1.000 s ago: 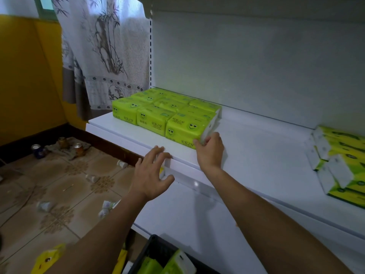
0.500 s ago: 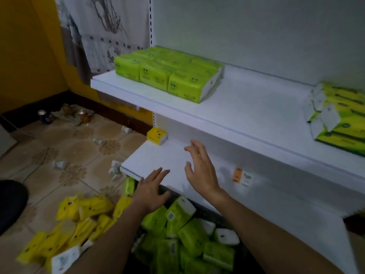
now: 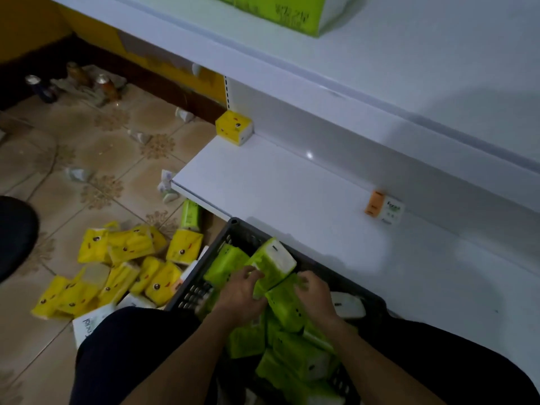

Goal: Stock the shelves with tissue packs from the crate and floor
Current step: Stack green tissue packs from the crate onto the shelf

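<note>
The black crate (image 3: pixel 233 228) sits against the front of the lower shelf (image 3: pixel 292 194), heaped with green tissue packs (image 3: pixel 295 361), and both hands are down in it. The left hand (image 3: pixel 238 293) curls its fingers against a raised green pack (image 3: pixel 271 260) that stands tilted on the heap. The right hand (image 3: pixel 317 292) bends over a second green pack (image 3: pixel 285 312) between the hands, but blur hides whether it has closed on it. Each pack is probably best taken squarely by its long sides, since soft film slips and dents, and lifted clear of the crate's rim. The upper shelf (image 3: pixel 409 68) carries stocked green packs (image 3: pixel 292 13). The lower one holds a single yellow pack (image 3: pixel 233 127) in its back corner. On the tiled floor (image 3: pixel 87 159) scattered yellow packs (image 3: pixel 122 264) lie left of the crate, and cans (image 3: pixel 102 86) stand by the wall.
</note>
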Demonstrator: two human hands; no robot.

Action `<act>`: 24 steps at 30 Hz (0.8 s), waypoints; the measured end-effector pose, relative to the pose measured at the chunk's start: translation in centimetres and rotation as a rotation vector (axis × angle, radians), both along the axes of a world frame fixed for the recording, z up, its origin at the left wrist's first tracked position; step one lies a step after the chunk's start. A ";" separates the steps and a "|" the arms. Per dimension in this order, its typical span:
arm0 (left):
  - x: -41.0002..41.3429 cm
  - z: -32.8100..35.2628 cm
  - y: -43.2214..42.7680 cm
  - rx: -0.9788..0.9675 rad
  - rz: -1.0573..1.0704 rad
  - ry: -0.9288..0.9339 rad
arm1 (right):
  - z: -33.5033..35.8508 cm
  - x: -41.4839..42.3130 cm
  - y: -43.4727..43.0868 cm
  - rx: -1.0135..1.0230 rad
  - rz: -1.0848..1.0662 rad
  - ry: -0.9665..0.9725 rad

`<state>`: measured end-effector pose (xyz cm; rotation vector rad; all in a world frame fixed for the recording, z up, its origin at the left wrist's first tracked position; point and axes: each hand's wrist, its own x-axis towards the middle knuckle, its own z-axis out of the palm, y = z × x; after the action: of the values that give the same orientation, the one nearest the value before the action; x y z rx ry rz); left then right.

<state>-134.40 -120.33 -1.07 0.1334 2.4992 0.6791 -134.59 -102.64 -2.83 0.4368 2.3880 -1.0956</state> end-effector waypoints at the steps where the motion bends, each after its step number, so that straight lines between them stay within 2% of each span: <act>1: -0.4 -0.6 0.2 0.002 0.001 -0.006 | -0.8 -0.1 -0.2 -0.019 -0.040 -0.031; 6: -3.6 -2.0 1.3 0.048 0.110 -0.093 | -3.0 -1.5 -1.8 -0.078 -0.134 -0.134; 8: -4.8 -2.5 1.9 0.095 0.148 -0.136 | -3.1 -2.6 -2.2 -0.185 -0.245 -0.231; 11: -5.6 -3.2 2.7 0.183 0.265 -0.215 | -3.2 -4.1 -2.4 -0.443 -0.558 -0.436; 14: -5.8 -3.4 2.9 0.151 0.320 -0.262 | -2.1 -4.3 -2.1 -0.589 -0.701 -0.552; 17: -5.5 -2.0 2.4 0.090 0.305 -0.259 | -1.1 -4.1 -2.0 -0.679 -0.705 -0.634; 19: -5.2 -1.2 1.8 0.132 0.385 -0.249 | -0.4 -4.0 -2.3 -0.685 -0.698 -0.643; 24: -5.3 2.1 0.4 0.305 0.565 -0.185 | 3.5 -5.6 -3.9 -0.687 -0.652 -0.511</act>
<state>-139.72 -119.89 1.01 -0.5212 2.2392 1.2347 -140.15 -106.53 0.66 1.1097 1.3264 -1.7225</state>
